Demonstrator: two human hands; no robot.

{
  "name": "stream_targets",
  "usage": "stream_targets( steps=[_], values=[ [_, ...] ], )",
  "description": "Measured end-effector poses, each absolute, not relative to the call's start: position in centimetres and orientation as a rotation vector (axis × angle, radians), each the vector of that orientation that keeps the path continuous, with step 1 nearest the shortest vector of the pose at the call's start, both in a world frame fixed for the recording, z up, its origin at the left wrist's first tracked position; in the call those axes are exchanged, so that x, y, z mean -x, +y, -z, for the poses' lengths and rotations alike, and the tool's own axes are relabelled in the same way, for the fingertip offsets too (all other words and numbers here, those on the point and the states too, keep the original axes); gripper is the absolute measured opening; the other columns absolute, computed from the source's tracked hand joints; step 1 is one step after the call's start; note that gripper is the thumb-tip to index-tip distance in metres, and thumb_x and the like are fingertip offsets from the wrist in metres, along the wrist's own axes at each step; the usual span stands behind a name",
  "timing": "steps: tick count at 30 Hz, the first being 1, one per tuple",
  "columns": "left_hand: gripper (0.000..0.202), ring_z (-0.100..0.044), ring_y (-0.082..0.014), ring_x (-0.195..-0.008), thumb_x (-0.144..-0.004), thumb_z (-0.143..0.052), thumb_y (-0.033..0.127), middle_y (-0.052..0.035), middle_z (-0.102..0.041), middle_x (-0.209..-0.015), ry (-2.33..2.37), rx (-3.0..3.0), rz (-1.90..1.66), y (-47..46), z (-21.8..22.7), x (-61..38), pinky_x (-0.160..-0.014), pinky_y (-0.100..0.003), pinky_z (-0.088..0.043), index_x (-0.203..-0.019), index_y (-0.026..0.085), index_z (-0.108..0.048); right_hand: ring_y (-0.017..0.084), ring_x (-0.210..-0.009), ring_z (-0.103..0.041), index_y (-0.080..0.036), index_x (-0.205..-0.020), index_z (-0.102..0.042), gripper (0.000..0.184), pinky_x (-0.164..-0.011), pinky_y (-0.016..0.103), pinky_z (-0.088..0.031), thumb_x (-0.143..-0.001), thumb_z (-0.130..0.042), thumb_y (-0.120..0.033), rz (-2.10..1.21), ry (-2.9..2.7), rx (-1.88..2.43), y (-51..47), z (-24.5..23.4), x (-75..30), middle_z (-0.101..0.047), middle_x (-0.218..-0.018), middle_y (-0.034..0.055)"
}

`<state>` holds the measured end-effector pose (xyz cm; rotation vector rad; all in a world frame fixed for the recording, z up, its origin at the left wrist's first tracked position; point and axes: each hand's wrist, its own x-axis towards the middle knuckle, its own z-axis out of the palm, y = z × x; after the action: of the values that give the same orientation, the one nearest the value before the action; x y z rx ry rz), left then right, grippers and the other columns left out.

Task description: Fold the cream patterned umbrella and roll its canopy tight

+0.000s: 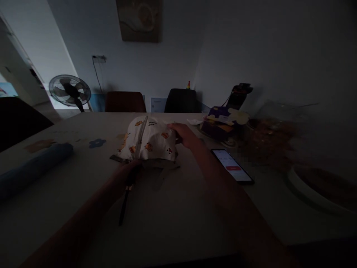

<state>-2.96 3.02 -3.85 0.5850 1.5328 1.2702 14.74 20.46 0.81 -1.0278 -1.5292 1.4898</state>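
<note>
A white pouch-like cloth piece (156, 143) with small cartoon prints stands puffed up on the table, a dark zipper-like strip running down it. At its right side my right hand (184, 134) is closed on the fabric, with the fingertips partly behind it. My left hand (128, 173) is at the near lower edge, its fingers in deep shadow and partly under the cloth; their grip is unclear. Below that hand a thin black strap or stick (124, 206) with a pale band slants down toward me. What lies inside the cloth is hidden.
A lit phone (232, 166) lies right of my right forearm. Beyond it are a purple box (219, 124), a blurred clear bag (275, 137) and a pale bowl (306, 191). A blue roll (36, 165) lies left. Chairs (125, 101) and a fan (69, 91) stand behind the table (173, 223).
</note>
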Motion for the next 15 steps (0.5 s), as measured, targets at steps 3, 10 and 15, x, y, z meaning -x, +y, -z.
stream_targets(
  steps=[3, 10, 15],
  values=[
    [0.023, -0.047, -0.0086, -0.036, -0.063, -0.073, 0.033, -0.0007, -0.056, -0.049, 1.496, -0.619, -1.253, 3.0, 3.9, 3.3, -0.033, -0.018, -0.035, -0.067, 0.013, -0.061, 0.018, -0.063, -0.059, -0.017, -0.084, -0.062, 0.029, -0.051, 0.031, -0.052, -0.069, -0.067, -0.042, -1.681, -1.561, 1.058, 20.8, -1.0, -15.6, -0.062, -0.071, 0.0051],
    [0.02, -0.049, -0.0095, -0.036, -0.063, -0.072, 0.03, -0.003, -0.058, -0.049, 1.495, -0.612, -1.145, 3.0, 3.5, 3.7, -0.032, -0.018, -0.038, -0.063, 0.013, -0.063, 0.02, -0.062, -0.061, -0.013, -0.082, -0.064, 0.027, -0.049, 0.032, -0.052, -0.068, -0.071, -0.036, -1.598, -1.55, 1.021, 21.9, -1.2, -17.9, -0.066, -0.074, 0.0104],
    [0.017, -0.053, -0.0111, -0.039, -0.06, -0.074, 0.027, -0.0047, -0.06, -0.053, 1.476, -0.56, -1.147, 3.3, 3.7, 3.9, -0.034, -0.019, -0.041, -0.066, 0.013, -0.065, 0.016, -0.053, -0.057, -0.015, -0.08, -0.062, 0.018, -0.048, 0.03, -0.05, -0.073, -0.066, -0.031, -1.525, -1.378, 1.046, 22.5, -1.5, -17.9, -0.062, -0.064, 0.0051]
  ],
)
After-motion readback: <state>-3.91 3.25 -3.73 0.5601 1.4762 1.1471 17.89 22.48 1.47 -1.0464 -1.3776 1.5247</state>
